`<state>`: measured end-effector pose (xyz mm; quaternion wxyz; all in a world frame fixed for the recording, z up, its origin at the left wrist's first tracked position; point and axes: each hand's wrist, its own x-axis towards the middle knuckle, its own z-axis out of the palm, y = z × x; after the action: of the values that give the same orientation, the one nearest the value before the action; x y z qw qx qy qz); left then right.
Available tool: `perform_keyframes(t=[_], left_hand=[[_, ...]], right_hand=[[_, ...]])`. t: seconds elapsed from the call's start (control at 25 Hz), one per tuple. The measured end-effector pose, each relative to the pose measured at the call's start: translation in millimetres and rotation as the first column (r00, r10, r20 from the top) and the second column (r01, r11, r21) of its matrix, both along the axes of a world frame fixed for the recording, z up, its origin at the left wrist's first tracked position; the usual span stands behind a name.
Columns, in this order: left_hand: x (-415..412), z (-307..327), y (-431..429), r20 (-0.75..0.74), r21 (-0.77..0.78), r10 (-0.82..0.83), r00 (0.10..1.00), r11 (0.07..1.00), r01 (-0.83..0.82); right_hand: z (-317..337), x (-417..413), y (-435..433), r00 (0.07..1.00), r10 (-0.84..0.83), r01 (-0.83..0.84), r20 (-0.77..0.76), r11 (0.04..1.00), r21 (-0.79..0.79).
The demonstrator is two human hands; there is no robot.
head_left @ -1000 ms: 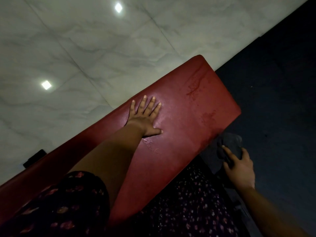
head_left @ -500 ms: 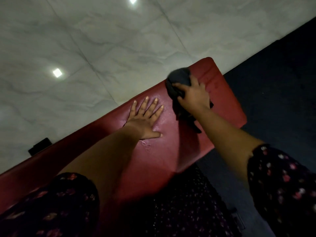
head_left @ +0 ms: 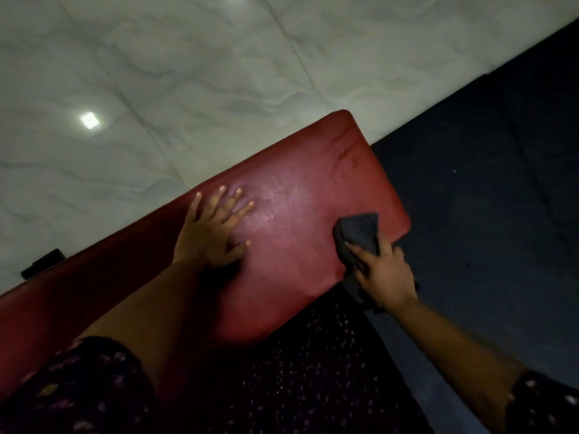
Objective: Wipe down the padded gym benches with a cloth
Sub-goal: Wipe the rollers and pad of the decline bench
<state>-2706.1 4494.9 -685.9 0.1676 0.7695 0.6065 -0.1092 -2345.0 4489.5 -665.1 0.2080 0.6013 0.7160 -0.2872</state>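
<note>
In the head view, which is the only one, your left hand [head_left: 213, 233] lies flat on the red padded bench [head_left: 297, 214]. Its fingers are straight and spread, and it holds nothing. Your right hand [head_left: 382, 274] has its fingers curled around the grey cloth [head_left: 360, 233]. The cloth sits at the near long edge of the pad, close to the end corner. One part rests on the pad and one part hangs down over the edge under your hand.

I think the first risk is this edge. If you pull the cloth further toward you, it leaves the pad and wipes only air, or it slips out of your fingers. The second risk is the far corner, where dark marks [head_left: 344, 151] show on the surface. A short stroke would miss them. Also the pad between your hands looks shiny, perhaps damp, so the flat palm could slide if you lean on it.

For room, the pad between the two hands is free, and the way to the far corner is open. The bench ends shortly past the cloth. Beyond the far long edge there is the pale tiled floor [head_left: 188, 73], and past the end the dark floor [head_left: 485, 214]. Toward the lower left the bench runs on under your left arm, and your patterned clothing [head_left: 282, 371] is against the near side.
</note>
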Motion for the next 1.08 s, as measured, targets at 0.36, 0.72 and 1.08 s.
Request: perform_keyframes(t=[0.36,0.72,1.08], left_hand=[[51,-17,81,0.044,0.032,-0.159,0.986,0.987,0.157],[62,-18,104,-0.059,-0.269,-0.127,0.990,0.957,0.107],[65,-17,115,-0.085,-0.463,-0.194,0.977,0.876,0.133]], right_hand=[[1,34,30,0.996,-0.068,0.064,0.057,0.996,0.059],[-25,-120,226,0.986,0.158,-0.155,-0.049,0.986,0.058],[-20,8,79,0.995,-0.088,0.090,-0.053,0.995,0.044]])
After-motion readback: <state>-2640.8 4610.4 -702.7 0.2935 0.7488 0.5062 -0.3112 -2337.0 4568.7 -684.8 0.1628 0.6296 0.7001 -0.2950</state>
